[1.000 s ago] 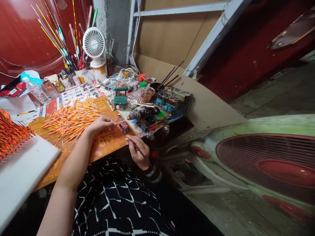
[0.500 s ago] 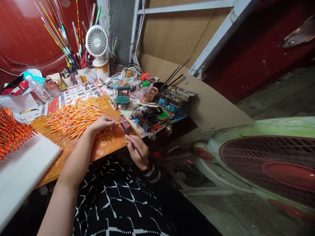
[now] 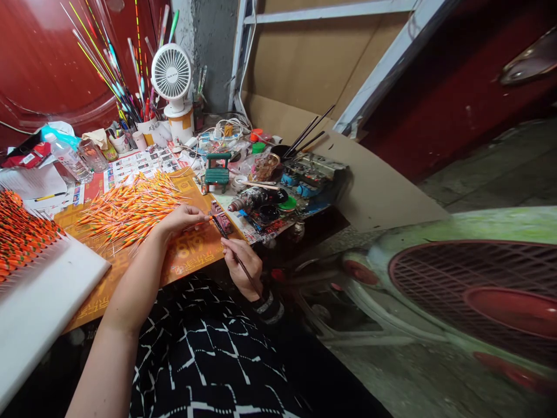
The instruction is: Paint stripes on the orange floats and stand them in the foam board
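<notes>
My left hand (image 3: 183, 219) pinches a thin orange-striped fishing float (image 3: 213, 215) by its shaft, with the tip pointing right. My right hand (image 3: 243, 270) grips a slim dark paintbrush (image 3: 239, 261) like a pen, and its bristles are hidden or too fine to make out near the float. Beneath my left wrist, a heap of similar orange floats (image 3: 130, 209) lies on an orange printed mat (image 3: 187, 255). A small dark-and-pink box (image 3: 223, 222) sits just beyond the float's tip.
At the left, rows of orange floats stand in a white board (image 3: 26, 278). Paint jars, brushes, wires and a small green chair model (image 3: 216, 172) crowd the bench behind. A white desk fan (image 3: 171, 72) stands at the back, and a large green floor fan (image 3: 470, 290) sits at the right.
The view has shifted slightly. Both hands stay close together in nearly the same place, and the float is still pinched in my left hand.
</notes>
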{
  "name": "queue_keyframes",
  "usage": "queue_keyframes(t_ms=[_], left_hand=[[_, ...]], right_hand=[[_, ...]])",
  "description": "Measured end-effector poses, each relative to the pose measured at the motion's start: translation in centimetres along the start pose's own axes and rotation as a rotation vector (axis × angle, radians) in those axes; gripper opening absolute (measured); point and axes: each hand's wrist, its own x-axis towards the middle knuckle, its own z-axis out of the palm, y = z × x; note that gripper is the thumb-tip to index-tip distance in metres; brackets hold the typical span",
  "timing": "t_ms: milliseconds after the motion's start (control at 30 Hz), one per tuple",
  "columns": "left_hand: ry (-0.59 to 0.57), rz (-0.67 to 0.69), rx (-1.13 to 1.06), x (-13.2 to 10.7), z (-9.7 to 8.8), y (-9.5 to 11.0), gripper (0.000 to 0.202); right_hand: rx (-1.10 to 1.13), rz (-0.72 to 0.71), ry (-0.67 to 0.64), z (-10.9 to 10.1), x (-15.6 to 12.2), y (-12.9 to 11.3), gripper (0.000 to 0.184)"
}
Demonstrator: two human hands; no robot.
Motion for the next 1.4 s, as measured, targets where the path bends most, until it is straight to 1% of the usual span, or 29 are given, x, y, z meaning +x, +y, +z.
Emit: queue_keyframes(t_ms=[200, 300, 367, 467, 533, 600, 700, 767, 833, 933, 1000, 1133, 1400], left_hand=[[-0.023, 0.025, 0.014, 0.2, -0.2, -0.1, 0.047], [-0.022, 0.027, 0.013, 0.3, -0.3, -0.3, 0.046], [-0.016, 0.024, 0.006, 0.3, -0.3, -0.3, 0.044], [-0.011, 0.027, 0.002, 0.3, -0.4, -0.2, 0.043], [-0.010, 0.023, 0.005, 0.3, -0.4, 0.0, 0.044], [-0.011, 0.021, 0.014, 0.4, -0.5, 0.1, 0.044], [-0.021, 0.029, 0.027, 0.6, -0.7, 0.1, 0.045], [-0.018, 0.025, 0.029, 0.8, -0.8, 0.0, 0.045], [-0.011, 0.018, 0.025, 0.9, -0.9, -0.1, 0.045], [-0.004, 0.021, 0.017, 0.8, -0.9, 0.0, 0.048], [-0.002, 0.023, 0.008, 0.7, -0.7, 0.1, 0.049], [0.005, 0.023, -0.013, 0.5, -0.5, 0.3, 0.049], [-0.002, 0.025, 0.021, 0.7, -0.8, 0.4, 0.051]], right_hand=[[0.041, 0.025, 0.063, -0.1, 0.2, -1.1, 0.027], [0.057, 0.018, 0.077, -1.1, 0.5, -1.8, 0.028], [0.031, -0.012, 0.087, -2.5, 1.0, -1.9, 0.027], [-0.075, -0.017, 0.095, -5.6, 2.7, -1.6, 0.023], [-0.159, 0.022, 0.124, -7.8, 4.2, -1.2, 0.024], [-0.213, 0.099, 0.137, -9.7, 5.9, -0.8, 0.027], [-0.239, 0.186, 0.129, -11.5, 8.0, -0.2, 0.027], [-0.238, 0.213, 0.099, -11.9, 9.1, 0.2, 0.027], [-0.243, 0.224, 0.041, -11.8, 9.9, 0.4, 0.026], [-0.274, 0.195, -0.045, -11.3, 10.6, 0.7, 0.024], [-0.295, 0.172, -0.075, -11.1, 10.8, 0.7, 0.023], [-0.298, 0.168, -0.092, -11.6, 10.8, 0.6, 0.022], [-0.282, 0.234, -0.102, -13.6, 10.6, -0.4, 0.025]])
